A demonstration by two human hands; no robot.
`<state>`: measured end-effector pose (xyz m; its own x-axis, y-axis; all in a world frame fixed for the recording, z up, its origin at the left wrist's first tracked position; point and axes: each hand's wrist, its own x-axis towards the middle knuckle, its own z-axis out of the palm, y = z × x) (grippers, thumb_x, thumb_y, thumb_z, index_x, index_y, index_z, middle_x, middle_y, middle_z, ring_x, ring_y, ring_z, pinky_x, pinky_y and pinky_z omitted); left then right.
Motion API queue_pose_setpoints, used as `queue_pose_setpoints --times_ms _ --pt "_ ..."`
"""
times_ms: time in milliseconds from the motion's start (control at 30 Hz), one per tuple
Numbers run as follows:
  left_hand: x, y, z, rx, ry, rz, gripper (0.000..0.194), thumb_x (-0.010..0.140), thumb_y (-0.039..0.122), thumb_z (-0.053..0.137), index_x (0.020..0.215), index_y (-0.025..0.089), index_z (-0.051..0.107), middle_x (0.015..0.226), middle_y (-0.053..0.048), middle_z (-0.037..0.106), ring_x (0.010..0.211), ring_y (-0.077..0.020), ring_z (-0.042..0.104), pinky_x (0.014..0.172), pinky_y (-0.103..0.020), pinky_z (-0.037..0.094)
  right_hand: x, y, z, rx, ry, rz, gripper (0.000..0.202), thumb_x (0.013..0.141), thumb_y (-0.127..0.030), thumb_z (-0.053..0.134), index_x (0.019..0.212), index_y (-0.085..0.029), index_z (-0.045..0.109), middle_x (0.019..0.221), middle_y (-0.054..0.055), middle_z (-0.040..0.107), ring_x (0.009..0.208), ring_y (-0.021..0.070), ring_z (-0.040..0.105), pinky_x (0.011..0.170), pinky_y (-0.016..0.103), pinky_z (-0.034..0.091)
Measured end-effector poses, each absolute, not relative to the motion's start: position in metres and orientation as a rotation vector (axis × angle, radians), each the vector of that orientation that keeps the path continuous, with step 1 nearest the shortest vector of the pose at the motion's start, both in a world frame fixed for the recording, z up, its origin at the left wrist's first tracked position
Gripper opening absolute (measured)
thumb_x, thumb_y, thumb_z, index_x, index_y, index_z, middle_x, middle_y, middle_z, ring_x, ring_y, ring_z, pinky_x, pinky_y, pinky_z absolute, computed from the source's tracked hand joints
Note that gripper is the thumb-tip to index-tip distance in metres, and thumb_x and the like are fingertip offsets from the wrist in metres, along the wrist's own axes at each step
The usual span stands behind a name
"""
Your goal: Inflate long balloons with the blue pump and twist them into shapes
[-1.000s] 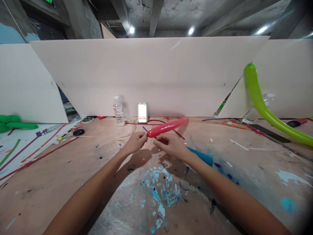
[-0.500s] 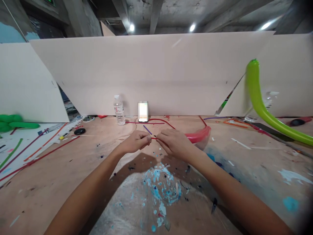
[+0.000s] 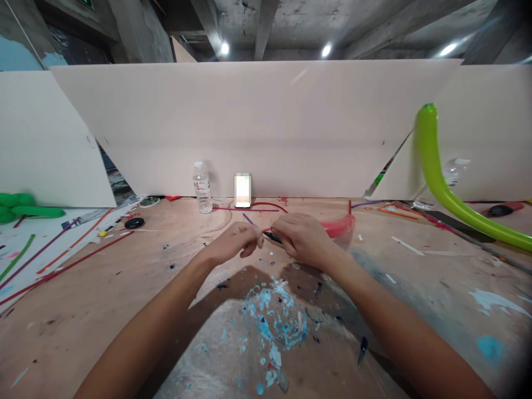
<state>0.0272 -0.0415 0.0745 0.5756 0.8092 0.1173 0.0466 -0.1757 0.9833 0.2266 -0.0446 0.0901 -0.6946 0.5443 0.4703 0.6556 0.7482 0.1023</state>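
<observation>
My left hand (image 3: 236,241) is closed in a pinch just above the table, at a thin red end of the balloon that shows between the two hands. My right hand (image 3: 301,238) is closed around a slim dark tool (image 3: 273,237) whose pointed tip faces my left fingertips; its exact kind is hard to make out. Beyond my right hand lies a partly inflated red balloon (image 3: 341,226), its middle hidden by that hand. A short purple balloon strip (image 3: 247,218) lies just past my left fingers.
A water bottle (image 3: 202,188) and a lit phone (image 3: 243,190) stand against the white board (image 3: 257,122). At right a long green balloon (image 3: 434,160) leans by another bottle (image 3: 451,174). Uninflated balloons (image 3: 75,238) lie at left. Blue paint flecks mark the table (image 3: 199,343).
The dark tool now shows clearly, pointing out of my right hand toward the left. My right hand has tilted up slightly; the red strand between the hands sits a little higher.
</observation>
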Motion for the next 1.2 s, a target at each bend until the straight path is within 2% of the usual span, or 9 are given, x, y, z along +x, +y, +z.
queue_pose_setpoints --times_ms 100,267,467,633,733,933,1067,1200 --pt "0.023 -0.041 0.075 1.966 0.863 0.585 0.032 0.088 0.034 0.044 0.067 0.015 0.058 0.050 0.002 0.049 0.047 -0.0087 0.043 0.049 -0.022 0.032 0.225 -0.043 0.079 -0.882 -2.650 -0.342 0.018 0.085 -0.013 0.044 0.080 -0.018 0.060 0.076 0.006 0.064 0.072 0.0178 0.053 0.068 0.029 0.035" --pt "0.021 -0.039 0.071 2.017 0.898 0.526 0.036 0.092 0.041 0.037 0.079 0.015 0.060 0.063 -0.001 0.056 0.054 -0.0110 0.051 0.051 -0.022 0.039 0.223 -0.040 0.067 -0.871 -2.689 -0.274 0.019 0.087 -0.013 0.045 0.090 -0.018 0.063 0.083 0.006 0.067 0.077 0.0182 0.057 0.073 0.030 0.037" --pt "0.019 -0.034 0.068 2.000 0.865 0.507 0.041 0.091 0.048 0.040 0.087 0.015 0.063 0.083 -0.006 0.065 0.061 -0.0122 0.058 0.048 -0.020 0.042 0.221 -0.041 0.066 -0.887 -2.753 -0.256 0.016 0.087 -0.018 0.050 0.094 -0.019 0.065 0.086 0.006 0.069 0.079 0.0192 0.059 0.072 0.031 0.037" --pt "0.012 -0.032 0.072 1.953 0.898 0.334 0.037 0.087 0.045 0.050 0.081 0.015 0.070 0.075 -0.007 0.069 0.050 -0.0107 0.056 0.043 -0.020 0.040 0.213 -0.050 0.068 -0.933 -2.879 -0.209 0.016 0.086 -0.022 0.054 0.097 -0.018 0.065 0.089 0.008 0.070 0.083 0.0211 0.061 0.072 0.032 0.039" --pt "0.009 -0.032 0.072 1.877 0.853 0.222 0.027 0.084 0.037 0.054 0.076 0.016 0.067 0.069 -0.005 0.068 0.048 -0.0106 0.056 0.046 -0.021 0.044 0.209 -0.055 0.072 -0.958 -2.932 -0.180 0.016 0.086 -0.022 0.054 0.096 -0.016 0.065 0.090 0.009 0.071 0.084 0.0226 0.062 0.072 0.033 0.041" --pt "0.013 -0.036 0.069 1.865 0.887 0.220 0.022 0.082 0.028 0.053 0.066 0.016 0.062 0.058 -0.003 0.063 0.049 -0.0125 0.057 0.049 -0.023 0.045 0.209 -0.057 0.071 -1.028 -2.931 -0.177 0.017 0.085 -0.018 0.054 0.097 -0.016 0.066 0.088 0.011 0.070 0.081 0.0230 0.063 0.069 0.033 0.041" --pt "0.008 -0.033 0.073 1.774 0.842 0.208 0.015 0.079 0.026 0.058 0.069 0.015 0.063 0.050 0.001 0.055 0.043 -0.0090 0.049 0.045 -0.020 0.038 0.214 -0.055 0.073 -0.978 -2.906 -0.166 0.011 0.084 -0.017 0.055 0.090 -0.017 0.065 0.088 0.008 0.069 0.080 0.0206 0.061 0.069 0.031 0.039" --pt "-0.009 -0.022 0.072 1.511 0.626 0.319 0.021 0.076 0.033 0.065 0.073 0.012 0.064 0.040 0.004 0.048 0.036 -0.0063 0.038 0.040 -0.018 0.028 0.219 -0.055 0.083 -0.961 -2.774 -0.203 0.020 0.093 -0.021 0.043 0.089 -0.017 0.062 0.087 0.007 0.068 0.079 0.0182 0.059 0.070 0.030 0.036"
